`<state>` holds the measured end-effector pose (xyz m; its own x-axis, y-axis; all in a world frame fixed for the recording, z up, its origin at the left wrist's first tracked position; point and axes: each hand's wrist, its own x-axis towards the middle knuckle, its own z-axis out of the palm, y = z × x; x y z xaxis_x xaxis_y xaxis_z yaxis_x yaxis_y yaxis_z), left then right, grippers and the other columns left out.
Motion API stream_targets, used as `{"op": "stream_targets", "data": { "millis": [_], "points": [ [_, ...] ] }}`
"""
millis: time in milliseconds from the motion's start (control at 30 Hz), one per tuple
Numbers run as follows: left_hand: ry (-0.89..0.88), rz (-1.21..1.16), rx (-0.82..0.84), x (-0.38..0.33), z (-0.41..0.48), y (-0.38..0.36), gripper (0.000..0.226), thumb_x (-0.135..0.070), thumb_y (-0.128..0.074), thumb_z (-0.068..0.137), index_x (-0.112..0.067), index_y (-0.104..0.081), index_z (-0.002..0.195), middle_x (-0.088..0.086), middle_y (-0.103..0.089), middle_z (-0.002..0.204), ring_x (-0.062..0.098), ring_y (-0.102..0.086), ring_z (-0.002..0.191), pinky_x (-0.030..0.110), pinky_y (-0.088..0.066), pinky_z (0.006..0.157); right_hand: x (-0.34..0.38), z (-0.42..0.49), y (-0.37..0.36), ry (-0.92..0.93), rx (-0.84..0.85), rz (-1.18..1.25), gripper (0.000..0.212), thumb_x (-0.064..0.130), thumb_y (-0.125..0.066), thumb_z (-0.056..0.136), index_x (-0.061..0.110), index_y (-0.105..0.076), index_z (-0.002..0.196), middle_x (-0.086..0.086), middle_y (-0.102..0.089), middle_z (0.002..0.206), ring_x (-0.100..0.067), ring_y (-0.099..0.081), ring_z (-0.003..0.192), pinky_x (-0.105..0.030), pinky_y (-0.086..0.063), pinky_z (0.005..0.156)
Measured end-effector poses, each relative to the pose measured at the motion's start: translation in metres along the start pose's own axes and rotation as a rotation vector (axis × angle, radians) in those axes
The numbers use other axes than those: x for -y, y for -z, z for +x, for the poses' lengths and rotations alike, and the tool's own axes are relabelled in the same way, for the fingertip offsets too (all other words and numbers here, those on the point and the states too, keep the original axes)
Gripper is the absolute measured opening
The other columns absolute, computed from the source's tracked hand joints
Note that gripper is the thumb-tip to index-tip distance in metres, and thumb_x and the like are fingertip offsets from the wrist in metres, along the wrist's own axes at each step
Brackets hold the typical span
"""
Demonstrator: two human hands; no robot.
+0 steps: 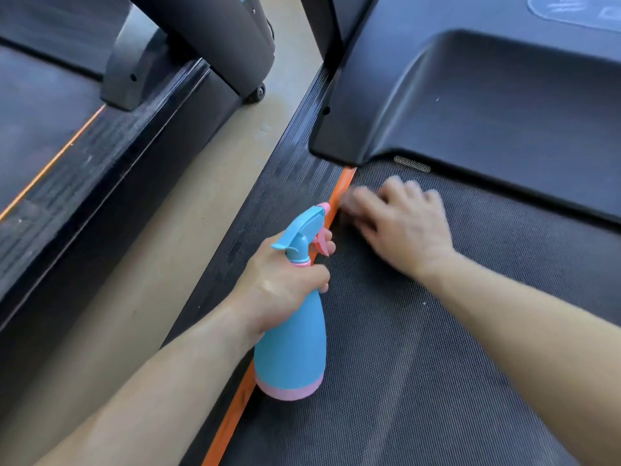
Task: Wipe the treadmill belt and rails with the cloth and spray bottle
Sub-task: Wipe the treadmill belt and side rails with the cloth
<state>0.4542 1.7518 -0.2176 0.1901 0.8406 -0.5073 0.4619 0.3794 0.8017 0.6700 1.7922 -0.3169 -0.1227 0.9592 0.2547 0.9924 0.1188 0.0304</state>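
One spray bottle in the curled left grip, right grip blurred on the belt, state unclear; logo illegible.

Beige floor, second treadmill alongside.

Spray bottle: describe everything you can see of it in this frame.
The spray bottle looks like opaque plastic: blue tapering body, pink base band, pink neck collar, blue spray head with pink trigger and nozzle tip. The left hand grips its neck, fingers at the trigger. It leans, nozzle aimed forward, base low over the orange strip at the left edge of the belt; whether it rests there is unclear.
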Motion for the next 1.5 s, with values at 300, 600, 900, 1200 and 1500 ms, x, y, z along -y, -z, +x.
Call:
{"op": "stream_targets", "data": {
  "millis": [300, 600, 900, 1200, 1500],
  "points": [
    [0.061, -0.002, 0.015, 0.006, -0.003, 0.001, 0.068, -0.003, -0.073, 0.075, -0.051, -0.068, 0.123, -0.019, -0.076, 0.11, 0.008, -0.067, 0.105, 0.016, -0.05, 0.08, 0.026, -0.046, 0.008, 0.047, 0.004, 0.076, 0.043, 0.049, -0.055, 0.09, 0.021, -0.059, 0.122, -0.009, -0.055, 0.103, -0.034, -0.055, 0.085, -0.045, -0.038, 0.07],
    [0.034, -0.017, -0.008, 0.002, -0.001, 0.0, 0.065, 0.004, -0.069, 0.079, -0.047, -0.071, 0.118, -0.017, -0.075, 0.11, 0.0, -0.067, 0.095, 0.016, -0.052, 0.079, 0.015, 0.017, -0.007, -0.256, 0.012, 0.006, 0.036, 0.049, -0.055, 0.093, 0.023, -0.059, 0.118, -0.01, -0.056, 0.106, -0.036, -0.055, 0.09, -0.045, -0.04, 0.072],
    [0.029, 0.002, -0.016, -0.001, -0.003, -0.006, 0.044, 0.001, -0.071, 0.078, -0.032, -0.075, 0.106, -0.014, -0.076, 0.106, 0.002, -0.064, 0.083, 0.007, -0.046, 0.066, 0.005, -0.024, 0.003, 0.072, 0.0, 0.025, 0.041, 0.054, -0.059, 0.091, 0.028, -0.06, 0.122, -0.007, -0.055, 0.103, -0.034, -0.055, 0.086, -0.043, -0.042, 0.069],
    [0.035, 0.052, -0.01, 0.003, -0.003, -0.009, 0.059, -0.001, -0.071, 0.078, -0.045, -0.071, 0.118, -0.024, -0.074, 0.107, 0.005, -0.065, 0.097, 0.009, -0.045, 0.07, 0.023, -0.072, 0.01, -0.011, -0.033, 0.046, 0.046, 0.052, -0.051, 0.094, 0.024, -0.057, 0.131, -0.008, -0.056, 0.106, -0.033, -0.054, 0.087, -0.045, -0.041, 0.072],
    [-0.011, 0.113, -0.011, 0.01, 0.004, -0.016, 0.066, 0.0, -0.069, 0.079, -0.049, -0.068, 0.124, -0.025, -0.073, 0.109, 0.006, -0.064, 0.1, 0.013, -0.046, 0.077, -0.026, 0.005, -0.007, -0.254, -0.005, 0.021, 0.046, 0.06, -0.048, 0.093, 0.029, -0.058, 0.126, -0.008, -0.057, 0.108, -0.035, -0.055, 0.09, -0.044, -0.042, 0.071]
  ]
}}
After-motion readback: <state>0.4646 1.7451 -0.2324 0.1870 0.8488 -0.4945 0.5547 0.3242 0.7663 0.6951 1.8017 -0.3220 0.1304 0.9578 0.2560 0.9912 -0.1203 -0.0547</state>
